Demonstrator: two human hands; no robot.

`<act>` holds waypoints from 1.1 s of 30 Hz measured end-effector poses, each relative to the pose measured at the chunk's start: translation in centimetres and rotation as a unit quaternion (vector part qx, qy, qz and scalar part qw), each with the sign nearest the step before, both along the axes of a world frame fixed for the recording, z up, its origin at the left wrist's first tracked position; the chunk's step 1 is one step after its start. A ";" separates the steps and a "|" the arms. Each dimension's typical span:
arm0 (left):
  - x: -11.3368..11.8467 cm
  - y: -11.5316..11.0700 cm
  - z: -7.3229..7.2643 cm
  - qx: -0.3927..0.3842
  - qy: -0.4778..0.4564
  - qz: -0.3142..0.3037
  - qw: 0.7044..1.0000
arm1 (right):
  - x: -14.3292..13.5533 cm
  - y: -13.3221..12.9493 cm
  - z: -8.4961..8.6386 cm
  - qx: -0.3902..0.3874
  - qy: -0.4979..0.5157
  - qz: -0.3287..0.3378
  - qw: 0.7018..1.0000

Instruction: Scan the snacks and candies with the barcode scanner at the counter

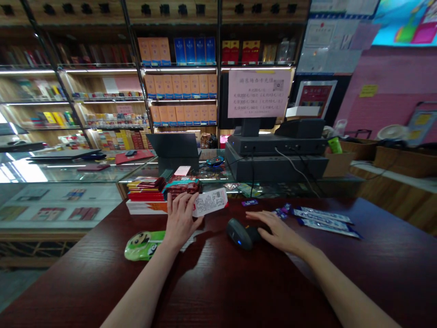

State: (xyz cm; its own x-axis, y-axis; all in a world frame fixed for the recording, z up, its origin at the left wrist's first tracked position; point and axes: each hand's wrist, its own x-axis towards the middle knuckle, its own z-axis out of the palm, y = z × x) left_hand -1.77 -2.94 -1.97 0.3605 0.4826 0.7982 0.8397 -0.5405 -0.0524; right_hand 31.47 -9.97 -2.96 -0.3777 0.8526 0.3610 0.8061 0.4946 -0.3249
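Observation:
My left hand (pixel 181 219) lies with its fingers stretched forward over a white box (pixel 145 208) and a white printed flap (pixel 210 202) with a barcode. Whether the fingertips press on the flap I cannot tell. Red and yellow packets (pixel 146 187) and brown-and-teal packets (pixel 182 183) are stacked at the box. Beside my left wrist is a green panda-printed pouch (pixel 138 248), partly covered. My right hand (pixel 276 230) is open, fingers extended, over the handle end of a dark barcode scanner (pixel 240 234) with a blue light. The scanner lies on the dark wooden counter (pixel 218 291).
Several blue-and-white stick packs (pixel 324 221) and small purple wrappers (pixel 283 210) lie right. Another purple wrapper (pixel 250 202) sits further back. Behind stand a till machine (pixel 276 159), a monitor with a pink notice (pixel 259 93), a laptop (pixel 175 146) and stocked shelves (pixel 182 98).

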 end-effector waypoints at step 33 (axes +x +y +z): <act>-1.1 0.4 -0.8 -0.020 0.021 0.013 0.999 | -0.8 -1.4 0.4 0.115 -0.026 0.006 0.993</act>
